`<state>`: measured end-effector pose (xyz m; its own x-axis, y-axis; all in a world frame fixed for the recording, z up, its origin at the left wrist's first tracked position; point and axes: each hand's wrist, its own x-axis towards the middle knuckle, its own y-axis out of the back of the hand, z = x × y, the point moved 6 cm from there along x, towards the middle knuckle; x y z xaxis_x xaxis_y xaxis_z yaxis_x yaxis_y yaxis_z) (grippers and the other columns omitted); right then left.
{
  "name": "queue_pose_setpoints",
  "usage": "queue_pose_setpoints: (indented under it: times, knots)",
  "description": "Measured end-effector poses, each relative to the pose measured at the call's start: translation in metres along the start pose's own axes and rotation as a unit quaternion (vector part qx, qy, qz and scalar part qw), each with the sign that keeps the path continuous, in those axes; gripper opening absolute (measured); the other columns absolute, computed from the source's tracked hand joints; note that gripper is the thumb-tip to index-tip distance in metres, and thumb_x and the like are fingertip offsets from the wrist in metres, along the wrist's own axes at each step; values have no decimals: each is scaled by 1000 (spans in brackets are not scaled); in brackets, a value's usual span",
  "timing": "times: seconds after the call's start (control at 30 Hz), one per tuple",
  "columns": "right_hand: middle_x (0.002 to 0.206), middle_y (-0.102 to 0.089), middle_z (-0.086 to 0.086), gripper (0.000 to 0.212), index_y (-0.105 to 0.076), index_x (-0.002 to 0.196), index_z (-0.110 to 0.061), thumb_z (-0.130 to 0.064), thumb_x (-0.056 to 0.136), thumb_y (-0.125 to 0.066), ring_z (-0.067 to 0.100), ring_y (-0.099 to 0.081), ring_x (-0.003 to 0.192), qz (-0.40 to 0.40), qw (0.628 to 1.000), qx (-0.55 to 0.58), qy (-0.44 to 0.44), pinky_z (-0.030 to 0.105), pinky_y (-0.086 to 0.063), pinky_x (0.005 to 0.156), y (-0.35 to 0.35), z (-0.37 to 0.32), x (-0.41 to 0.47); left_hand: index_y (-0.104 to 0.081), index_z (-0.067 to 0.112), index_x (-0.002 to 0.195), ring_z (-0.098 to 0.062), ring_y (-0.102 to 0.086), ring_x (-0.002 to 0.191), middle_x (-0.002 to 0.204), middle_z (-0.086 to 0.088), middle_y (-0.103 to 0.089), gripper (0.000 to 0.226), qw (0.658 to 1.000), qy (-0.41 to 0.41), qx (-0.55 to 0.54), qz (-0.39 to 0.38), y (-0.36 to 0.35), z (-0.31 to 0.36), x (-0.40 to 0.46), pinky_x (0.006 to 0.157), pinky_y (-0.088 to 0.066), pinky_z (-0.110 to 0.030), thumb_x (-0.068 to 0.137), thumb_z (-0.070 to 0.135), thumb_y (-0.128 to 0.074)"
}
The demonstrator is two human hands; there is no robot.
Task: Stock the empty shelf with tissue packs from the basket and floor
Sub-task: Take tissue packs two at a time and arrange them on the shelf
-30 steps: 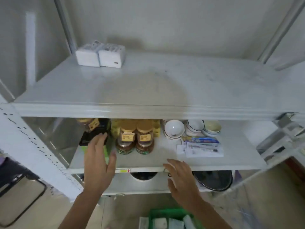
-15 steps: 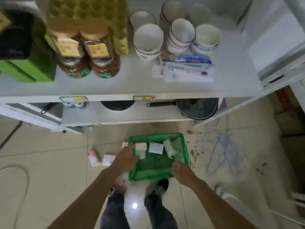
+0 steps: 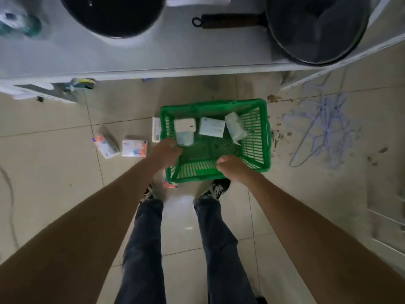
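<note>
Hands are closing on the green basket (image 3: 252,137): left hand (image 3: 166,151) gripping its side rim, right hand (image 3: 232,167) the near rim; lifting level should be keeping the tissue packs (image 3: 212,127) inside.

The near half of the green basket (image 3: 258,137) is left bare, its rim gripped by both hands. The far end is crowded by tissue packs (image 3: 212,127). Tiled floor (image 3: 54,172) at left is dotted with loose packs (image 3: 134,148); right is cluttered by hangers (image 3: 324,128).

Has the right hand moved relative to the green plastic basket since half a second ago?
Yes. The right hand has slid from the green plastic basket's near right corner leftward along its near rim.
</note>
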<state>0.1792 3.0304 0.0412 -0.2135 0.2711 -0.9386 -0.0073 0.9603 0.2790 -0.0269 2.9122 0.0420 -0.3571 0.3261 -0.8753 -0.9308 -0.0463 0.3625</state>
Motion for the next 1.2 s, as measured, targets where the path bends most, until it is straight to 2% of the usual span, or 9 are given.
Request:
queue_pose_setpoints:
  times: [0.13,0.23,0.33,0.47,0.73,0.83,0.9,1.07,1.2]
  knots:
    - [96,-71,24,28,-71,95,4,-14,95,-49,35,-67,92,8,1000,-25,9,39,-52,78,1,2,66,-58,10,138,-22,-63,79,120,-15,-66,43,1000,-17,-7,11,-19,-2,58,56,-46,-27,98,26,-56]
    - [120,-70,31,36,-68,117,11,-14,98,-49,43,-68,110,15,999,-41,19,47,-56,94,5,6,109,-61,2,132,-31,-65,90,117,-22,-66,41,998,2,-59,2,-35,-8,99,78,-54,-38,100,28,-55]
    - [130,-65,33,40,-63,127,11,-15,100,-48,48,-63,120,18,997,-73,15,56,-52,102,12,13,145,-59,-4,133,-29,-63,94,120,-24,-67,49,985,56,-164,15,-47,-18,137,82,-51,-36,102,34,-56]
    - [140,-57,27,46,-54,140,1,-19,100,-49,45,-59,123,63,990,-122,1,55,-53,102,29,30,187,-47,5,143,-23,-57,78,90,-11,-59,65,948,135,-288,-3,-68,-25,168,68,-47,-32,99,53,-55]
    - [155,-34,19,73,-31,153,-14,-36,93,-67,44,-39,139,198,957,-211,-6,53,-42,105,54,51,272,-49,17,112,-38,-63,105,102,-16,-56,55,818,221,-530,-31,-106,-38,225,92,-55,-44,88,66,-61]
    - [160,-28,17,86,-25,157,-18,-40,88,-73,44,-36,142,225,945,-238,-3,54,-42,105,56,47,295,-55,18,98,-40,-63,105,106,-15,-55,52,812,217,-541,-35,-109,-39,240,88,-57,-48,85,67,-64]
    - [164,-23,17,97,-20,160,-20,-44,86,-77,45,-36,142,242,936,-254,-8,54,-42,106,58,44,309,-57,18,112,-41,-63,107,113,-17,-55,55,815,211,-538,-35,-108,-40,249,86,-58,-49,84,65,-66]
    - [163,-23,19,105,-20,158,-22,-49,79,-84,50,-46,135,270,932,-242,-11,56,-48,103,69,48,333,-63,15,111,-40,-66,107,122,-18,-65,29,791,202,-573,-72,-110,-37,263,88,-60,-49,85,27,-67]
    - [148,-41,23,95,-26,153,-21,-36,81,-86,50,-55,123,300,923,-240,19,56,-53,91,66,56,332,-61,20,115,-38,-62,112,126,-15,-58,32,843,204,-489,-92,-127,-46,262,90,-59,-49,85,23,-70]
